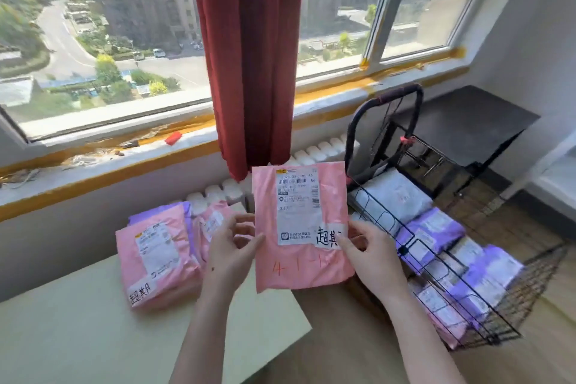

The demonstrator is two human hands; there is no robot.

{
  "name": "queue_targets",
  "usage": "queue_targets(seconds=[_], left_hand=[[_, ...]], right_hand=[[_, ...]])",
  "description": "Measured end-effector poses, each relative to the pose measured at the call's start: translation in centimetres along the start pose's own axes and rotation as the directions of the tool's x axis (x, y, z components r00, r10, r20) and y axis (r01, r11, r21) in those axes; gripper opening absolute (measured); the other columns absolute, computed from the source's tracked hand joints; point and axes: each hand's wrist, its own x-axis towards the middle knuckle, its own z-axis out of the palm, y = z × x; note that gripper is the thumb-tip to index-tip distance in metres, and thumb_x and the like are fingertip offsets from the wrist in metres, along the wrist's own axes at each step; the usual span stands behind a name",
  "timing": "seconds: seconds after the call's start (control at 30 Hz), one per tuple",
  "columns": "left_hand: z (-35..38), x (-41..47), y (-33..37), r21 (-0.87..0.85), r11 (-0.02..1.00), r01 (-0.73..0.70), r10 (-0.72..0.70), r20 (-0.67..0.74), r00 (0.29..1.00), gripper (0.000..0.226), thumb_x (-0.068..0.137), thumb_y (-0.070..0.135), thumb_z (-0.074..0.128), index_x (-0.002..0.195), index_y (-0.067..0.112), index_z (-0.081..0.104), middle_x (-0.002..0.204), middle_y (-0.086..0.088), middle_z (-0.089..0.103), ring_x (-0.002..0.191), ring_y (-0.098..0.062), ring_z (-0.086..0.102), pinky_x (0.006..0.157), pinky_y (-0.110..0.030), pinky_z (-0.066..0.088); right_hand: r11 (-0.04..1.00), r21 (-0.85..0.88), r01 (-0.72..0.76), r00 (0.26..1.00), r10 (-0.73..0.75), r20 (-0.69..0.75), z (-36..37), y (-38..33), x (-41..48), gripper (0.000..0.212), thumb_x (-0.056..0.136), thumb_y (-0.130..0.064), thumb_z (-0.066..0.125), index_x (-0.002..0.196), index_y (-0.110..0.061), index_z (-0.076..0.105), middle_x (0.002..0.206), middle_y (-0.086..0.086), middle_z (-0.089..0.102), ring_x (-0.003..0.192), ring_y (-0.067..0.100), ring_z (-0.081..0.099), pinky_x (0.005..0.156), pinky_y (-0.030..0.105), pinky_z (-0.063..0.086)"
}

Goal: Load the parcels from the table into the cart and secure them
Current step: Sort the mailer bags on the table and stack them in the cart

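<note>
I'm holding a pink poly-mailer parcel (299, 227) upright in the air in front of me, over the far right corner of the table (78, 337), between the parcels left on it and the cart. My left hand (232, 246) grips its left edge, the thumb at the front and the fingers curled towards the back. My right hand (371, 256) grips the right edge the same way, the thumb lying on a white sticker with black handwritten characters. A white shipping label (297, 206) with barcodes covers most of the upper front, and below it are orange handwritten digits; I read a 4 and some strokes, no more.

To the left, on the far part of the pale green table, lies a pile of parcels (156, 256), pink ones on top with a purple one showing behind. The top one carries its own label and a handwritten sticker.

To the right, just beside the table, is the black wire cart (405, 246), its looped handle (386, 100) at the far end. Inside it lie a grey parcel (392, 193) at the far end and several purple parcels (436, 231) nearer to me, one touching the next.

Behind everything a white radiator (324, 148) runs under the window sill (109, 162), a dark red curtain (249, 56) hangs down the middle of the window, and a small red object (173, 138) sits on the sill. A dark desk (467, 121) stands beyond the cart, far right.
</note>
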Motion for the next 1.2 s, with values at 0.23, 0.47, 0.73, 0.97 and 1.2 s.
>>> queue_targets(seconds=[0.23,0.47,0.73,0.97,1.2], left_hand=[[9.6,-3.2,2.5,0.053,0.996,-0.067,0.063,0.085,0.994,0.025,0.081,0.006,0.071,0.089,0.029,0.061,0.079,-0.001,0.062,0.070,-0.019,0.059,0.061,-0.028,0.046],[16.5,-5.5,4.5,0.066,0.990,-0.125,0.113,0.166,0.980,0.018,0.082,0.009,0.072,0.093,0.021,0.065,0.084,-0.003,0.067,0.072,-0.015,0.061,0.067,-0.031,0.050],[21.2,-3.4,5.6,0.151,0.972,-0.178,0.135,0.261,0.956,0.013,0.087,0.015,0.067,0.095,0.025,0.064,0.082,0.001,0.064,0.070,-0.010,0.057,0.063,-0.022,0.047],[26.2,1.9,5.6,0.223,0.941,-0.255,0.164,0.358,0.919,0.015,0.086,0.014,0.065,0.098,0.024,0.065,0.080,0.003,0.062,0.071,-0.009,0.055,0.061,-0.019,0.043],[32.1,9.6,4.8,0.307,0.881,-0.361,0.176,0.495,0.851,0.019,0.086,0.013,0.061,0.102,0.021,0.068,0.083,0.005,0.060,0.068,-0.006,0.053,0.064,-0.023,0.042]], right_hand=[[0.998,0.056,-0.042,0.982,0.051,-0.184,-9.2,4.4,-2.9,0.027,0.082,-0.020,0.075,0.102,-0.034,0.065,0.075,-0.010,0.064,0.068,-0.002,0.057,0.062,0.009,0.043],[0.984,0.107,-0.145,0.945,0.170,-0.281,-14.9,8.5,-5.4,0.021,0.085,-0.022,0.072,0.105,-0.027,0.069,0.077,-0.004,0.067,0.067,0.006,0.059,0.065,0.020,0.050],[0.957,0.143,-0.254,0.898,0.288,-0.333,-17.1,11.5,-3.6,0.018,0.084,-0.026,0.072,0.102,-0.024,0.069,0.088,-0.008,0.070,0.078,0.012,0.064,0.071,0.026,0.052],[0.926,0.183,-0.330,0.851,0.375,-0.368,-18.6,13.2,0.3,0.011,0.082,-0.021,0.075,0.089,-0.025,0.068,0.077,-0.006,0.065,0.070,0.020,0.063,0.069,0.037,0.057],[0.890,0.183,-0.417,0.795,0.454,-0.402,-19.5,15.2,5.9,0.009,0.084,-0.021,0.073,0.085,-0.025,0.065,0.075,-0.008,0.063,0.062,0.008,0.058,0.058,0.017,0.048]])
